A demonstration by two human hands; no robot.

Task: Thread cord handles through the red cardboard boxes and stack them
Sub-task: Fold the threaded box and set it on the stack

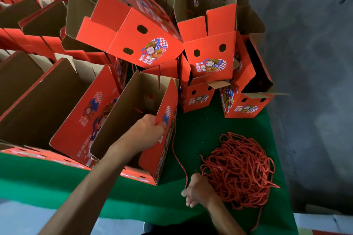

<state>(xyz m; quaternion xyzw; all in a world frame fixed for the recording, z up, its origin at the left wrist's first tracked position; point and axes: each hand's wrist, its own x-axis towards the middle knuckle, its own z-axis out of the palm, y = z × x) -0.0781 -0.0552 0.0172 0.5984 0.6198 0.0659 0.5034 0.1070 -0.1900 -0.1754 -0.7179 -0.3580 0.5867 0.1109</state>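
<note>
An open red cardboard box (133,112) lies on the green table in front of me, brown inside facing up. My left hand (150,128) grips its right wall from inside at the upper edge. A red cord (176,156) runs from that wall's outside down to my right hand (196,190), which pinches it near the table's front. A tangled heap of red cords (240,170) lies just right of my right hand. A short cord end shows inside the box near my left hand.
Finished red boxes (210,53) are piled in a leaning stack at the back of the table. More open boxes (38,91) fill the left side. The green table cover (200,126) shows between box and heap. A grey wall is at the right.
</note>
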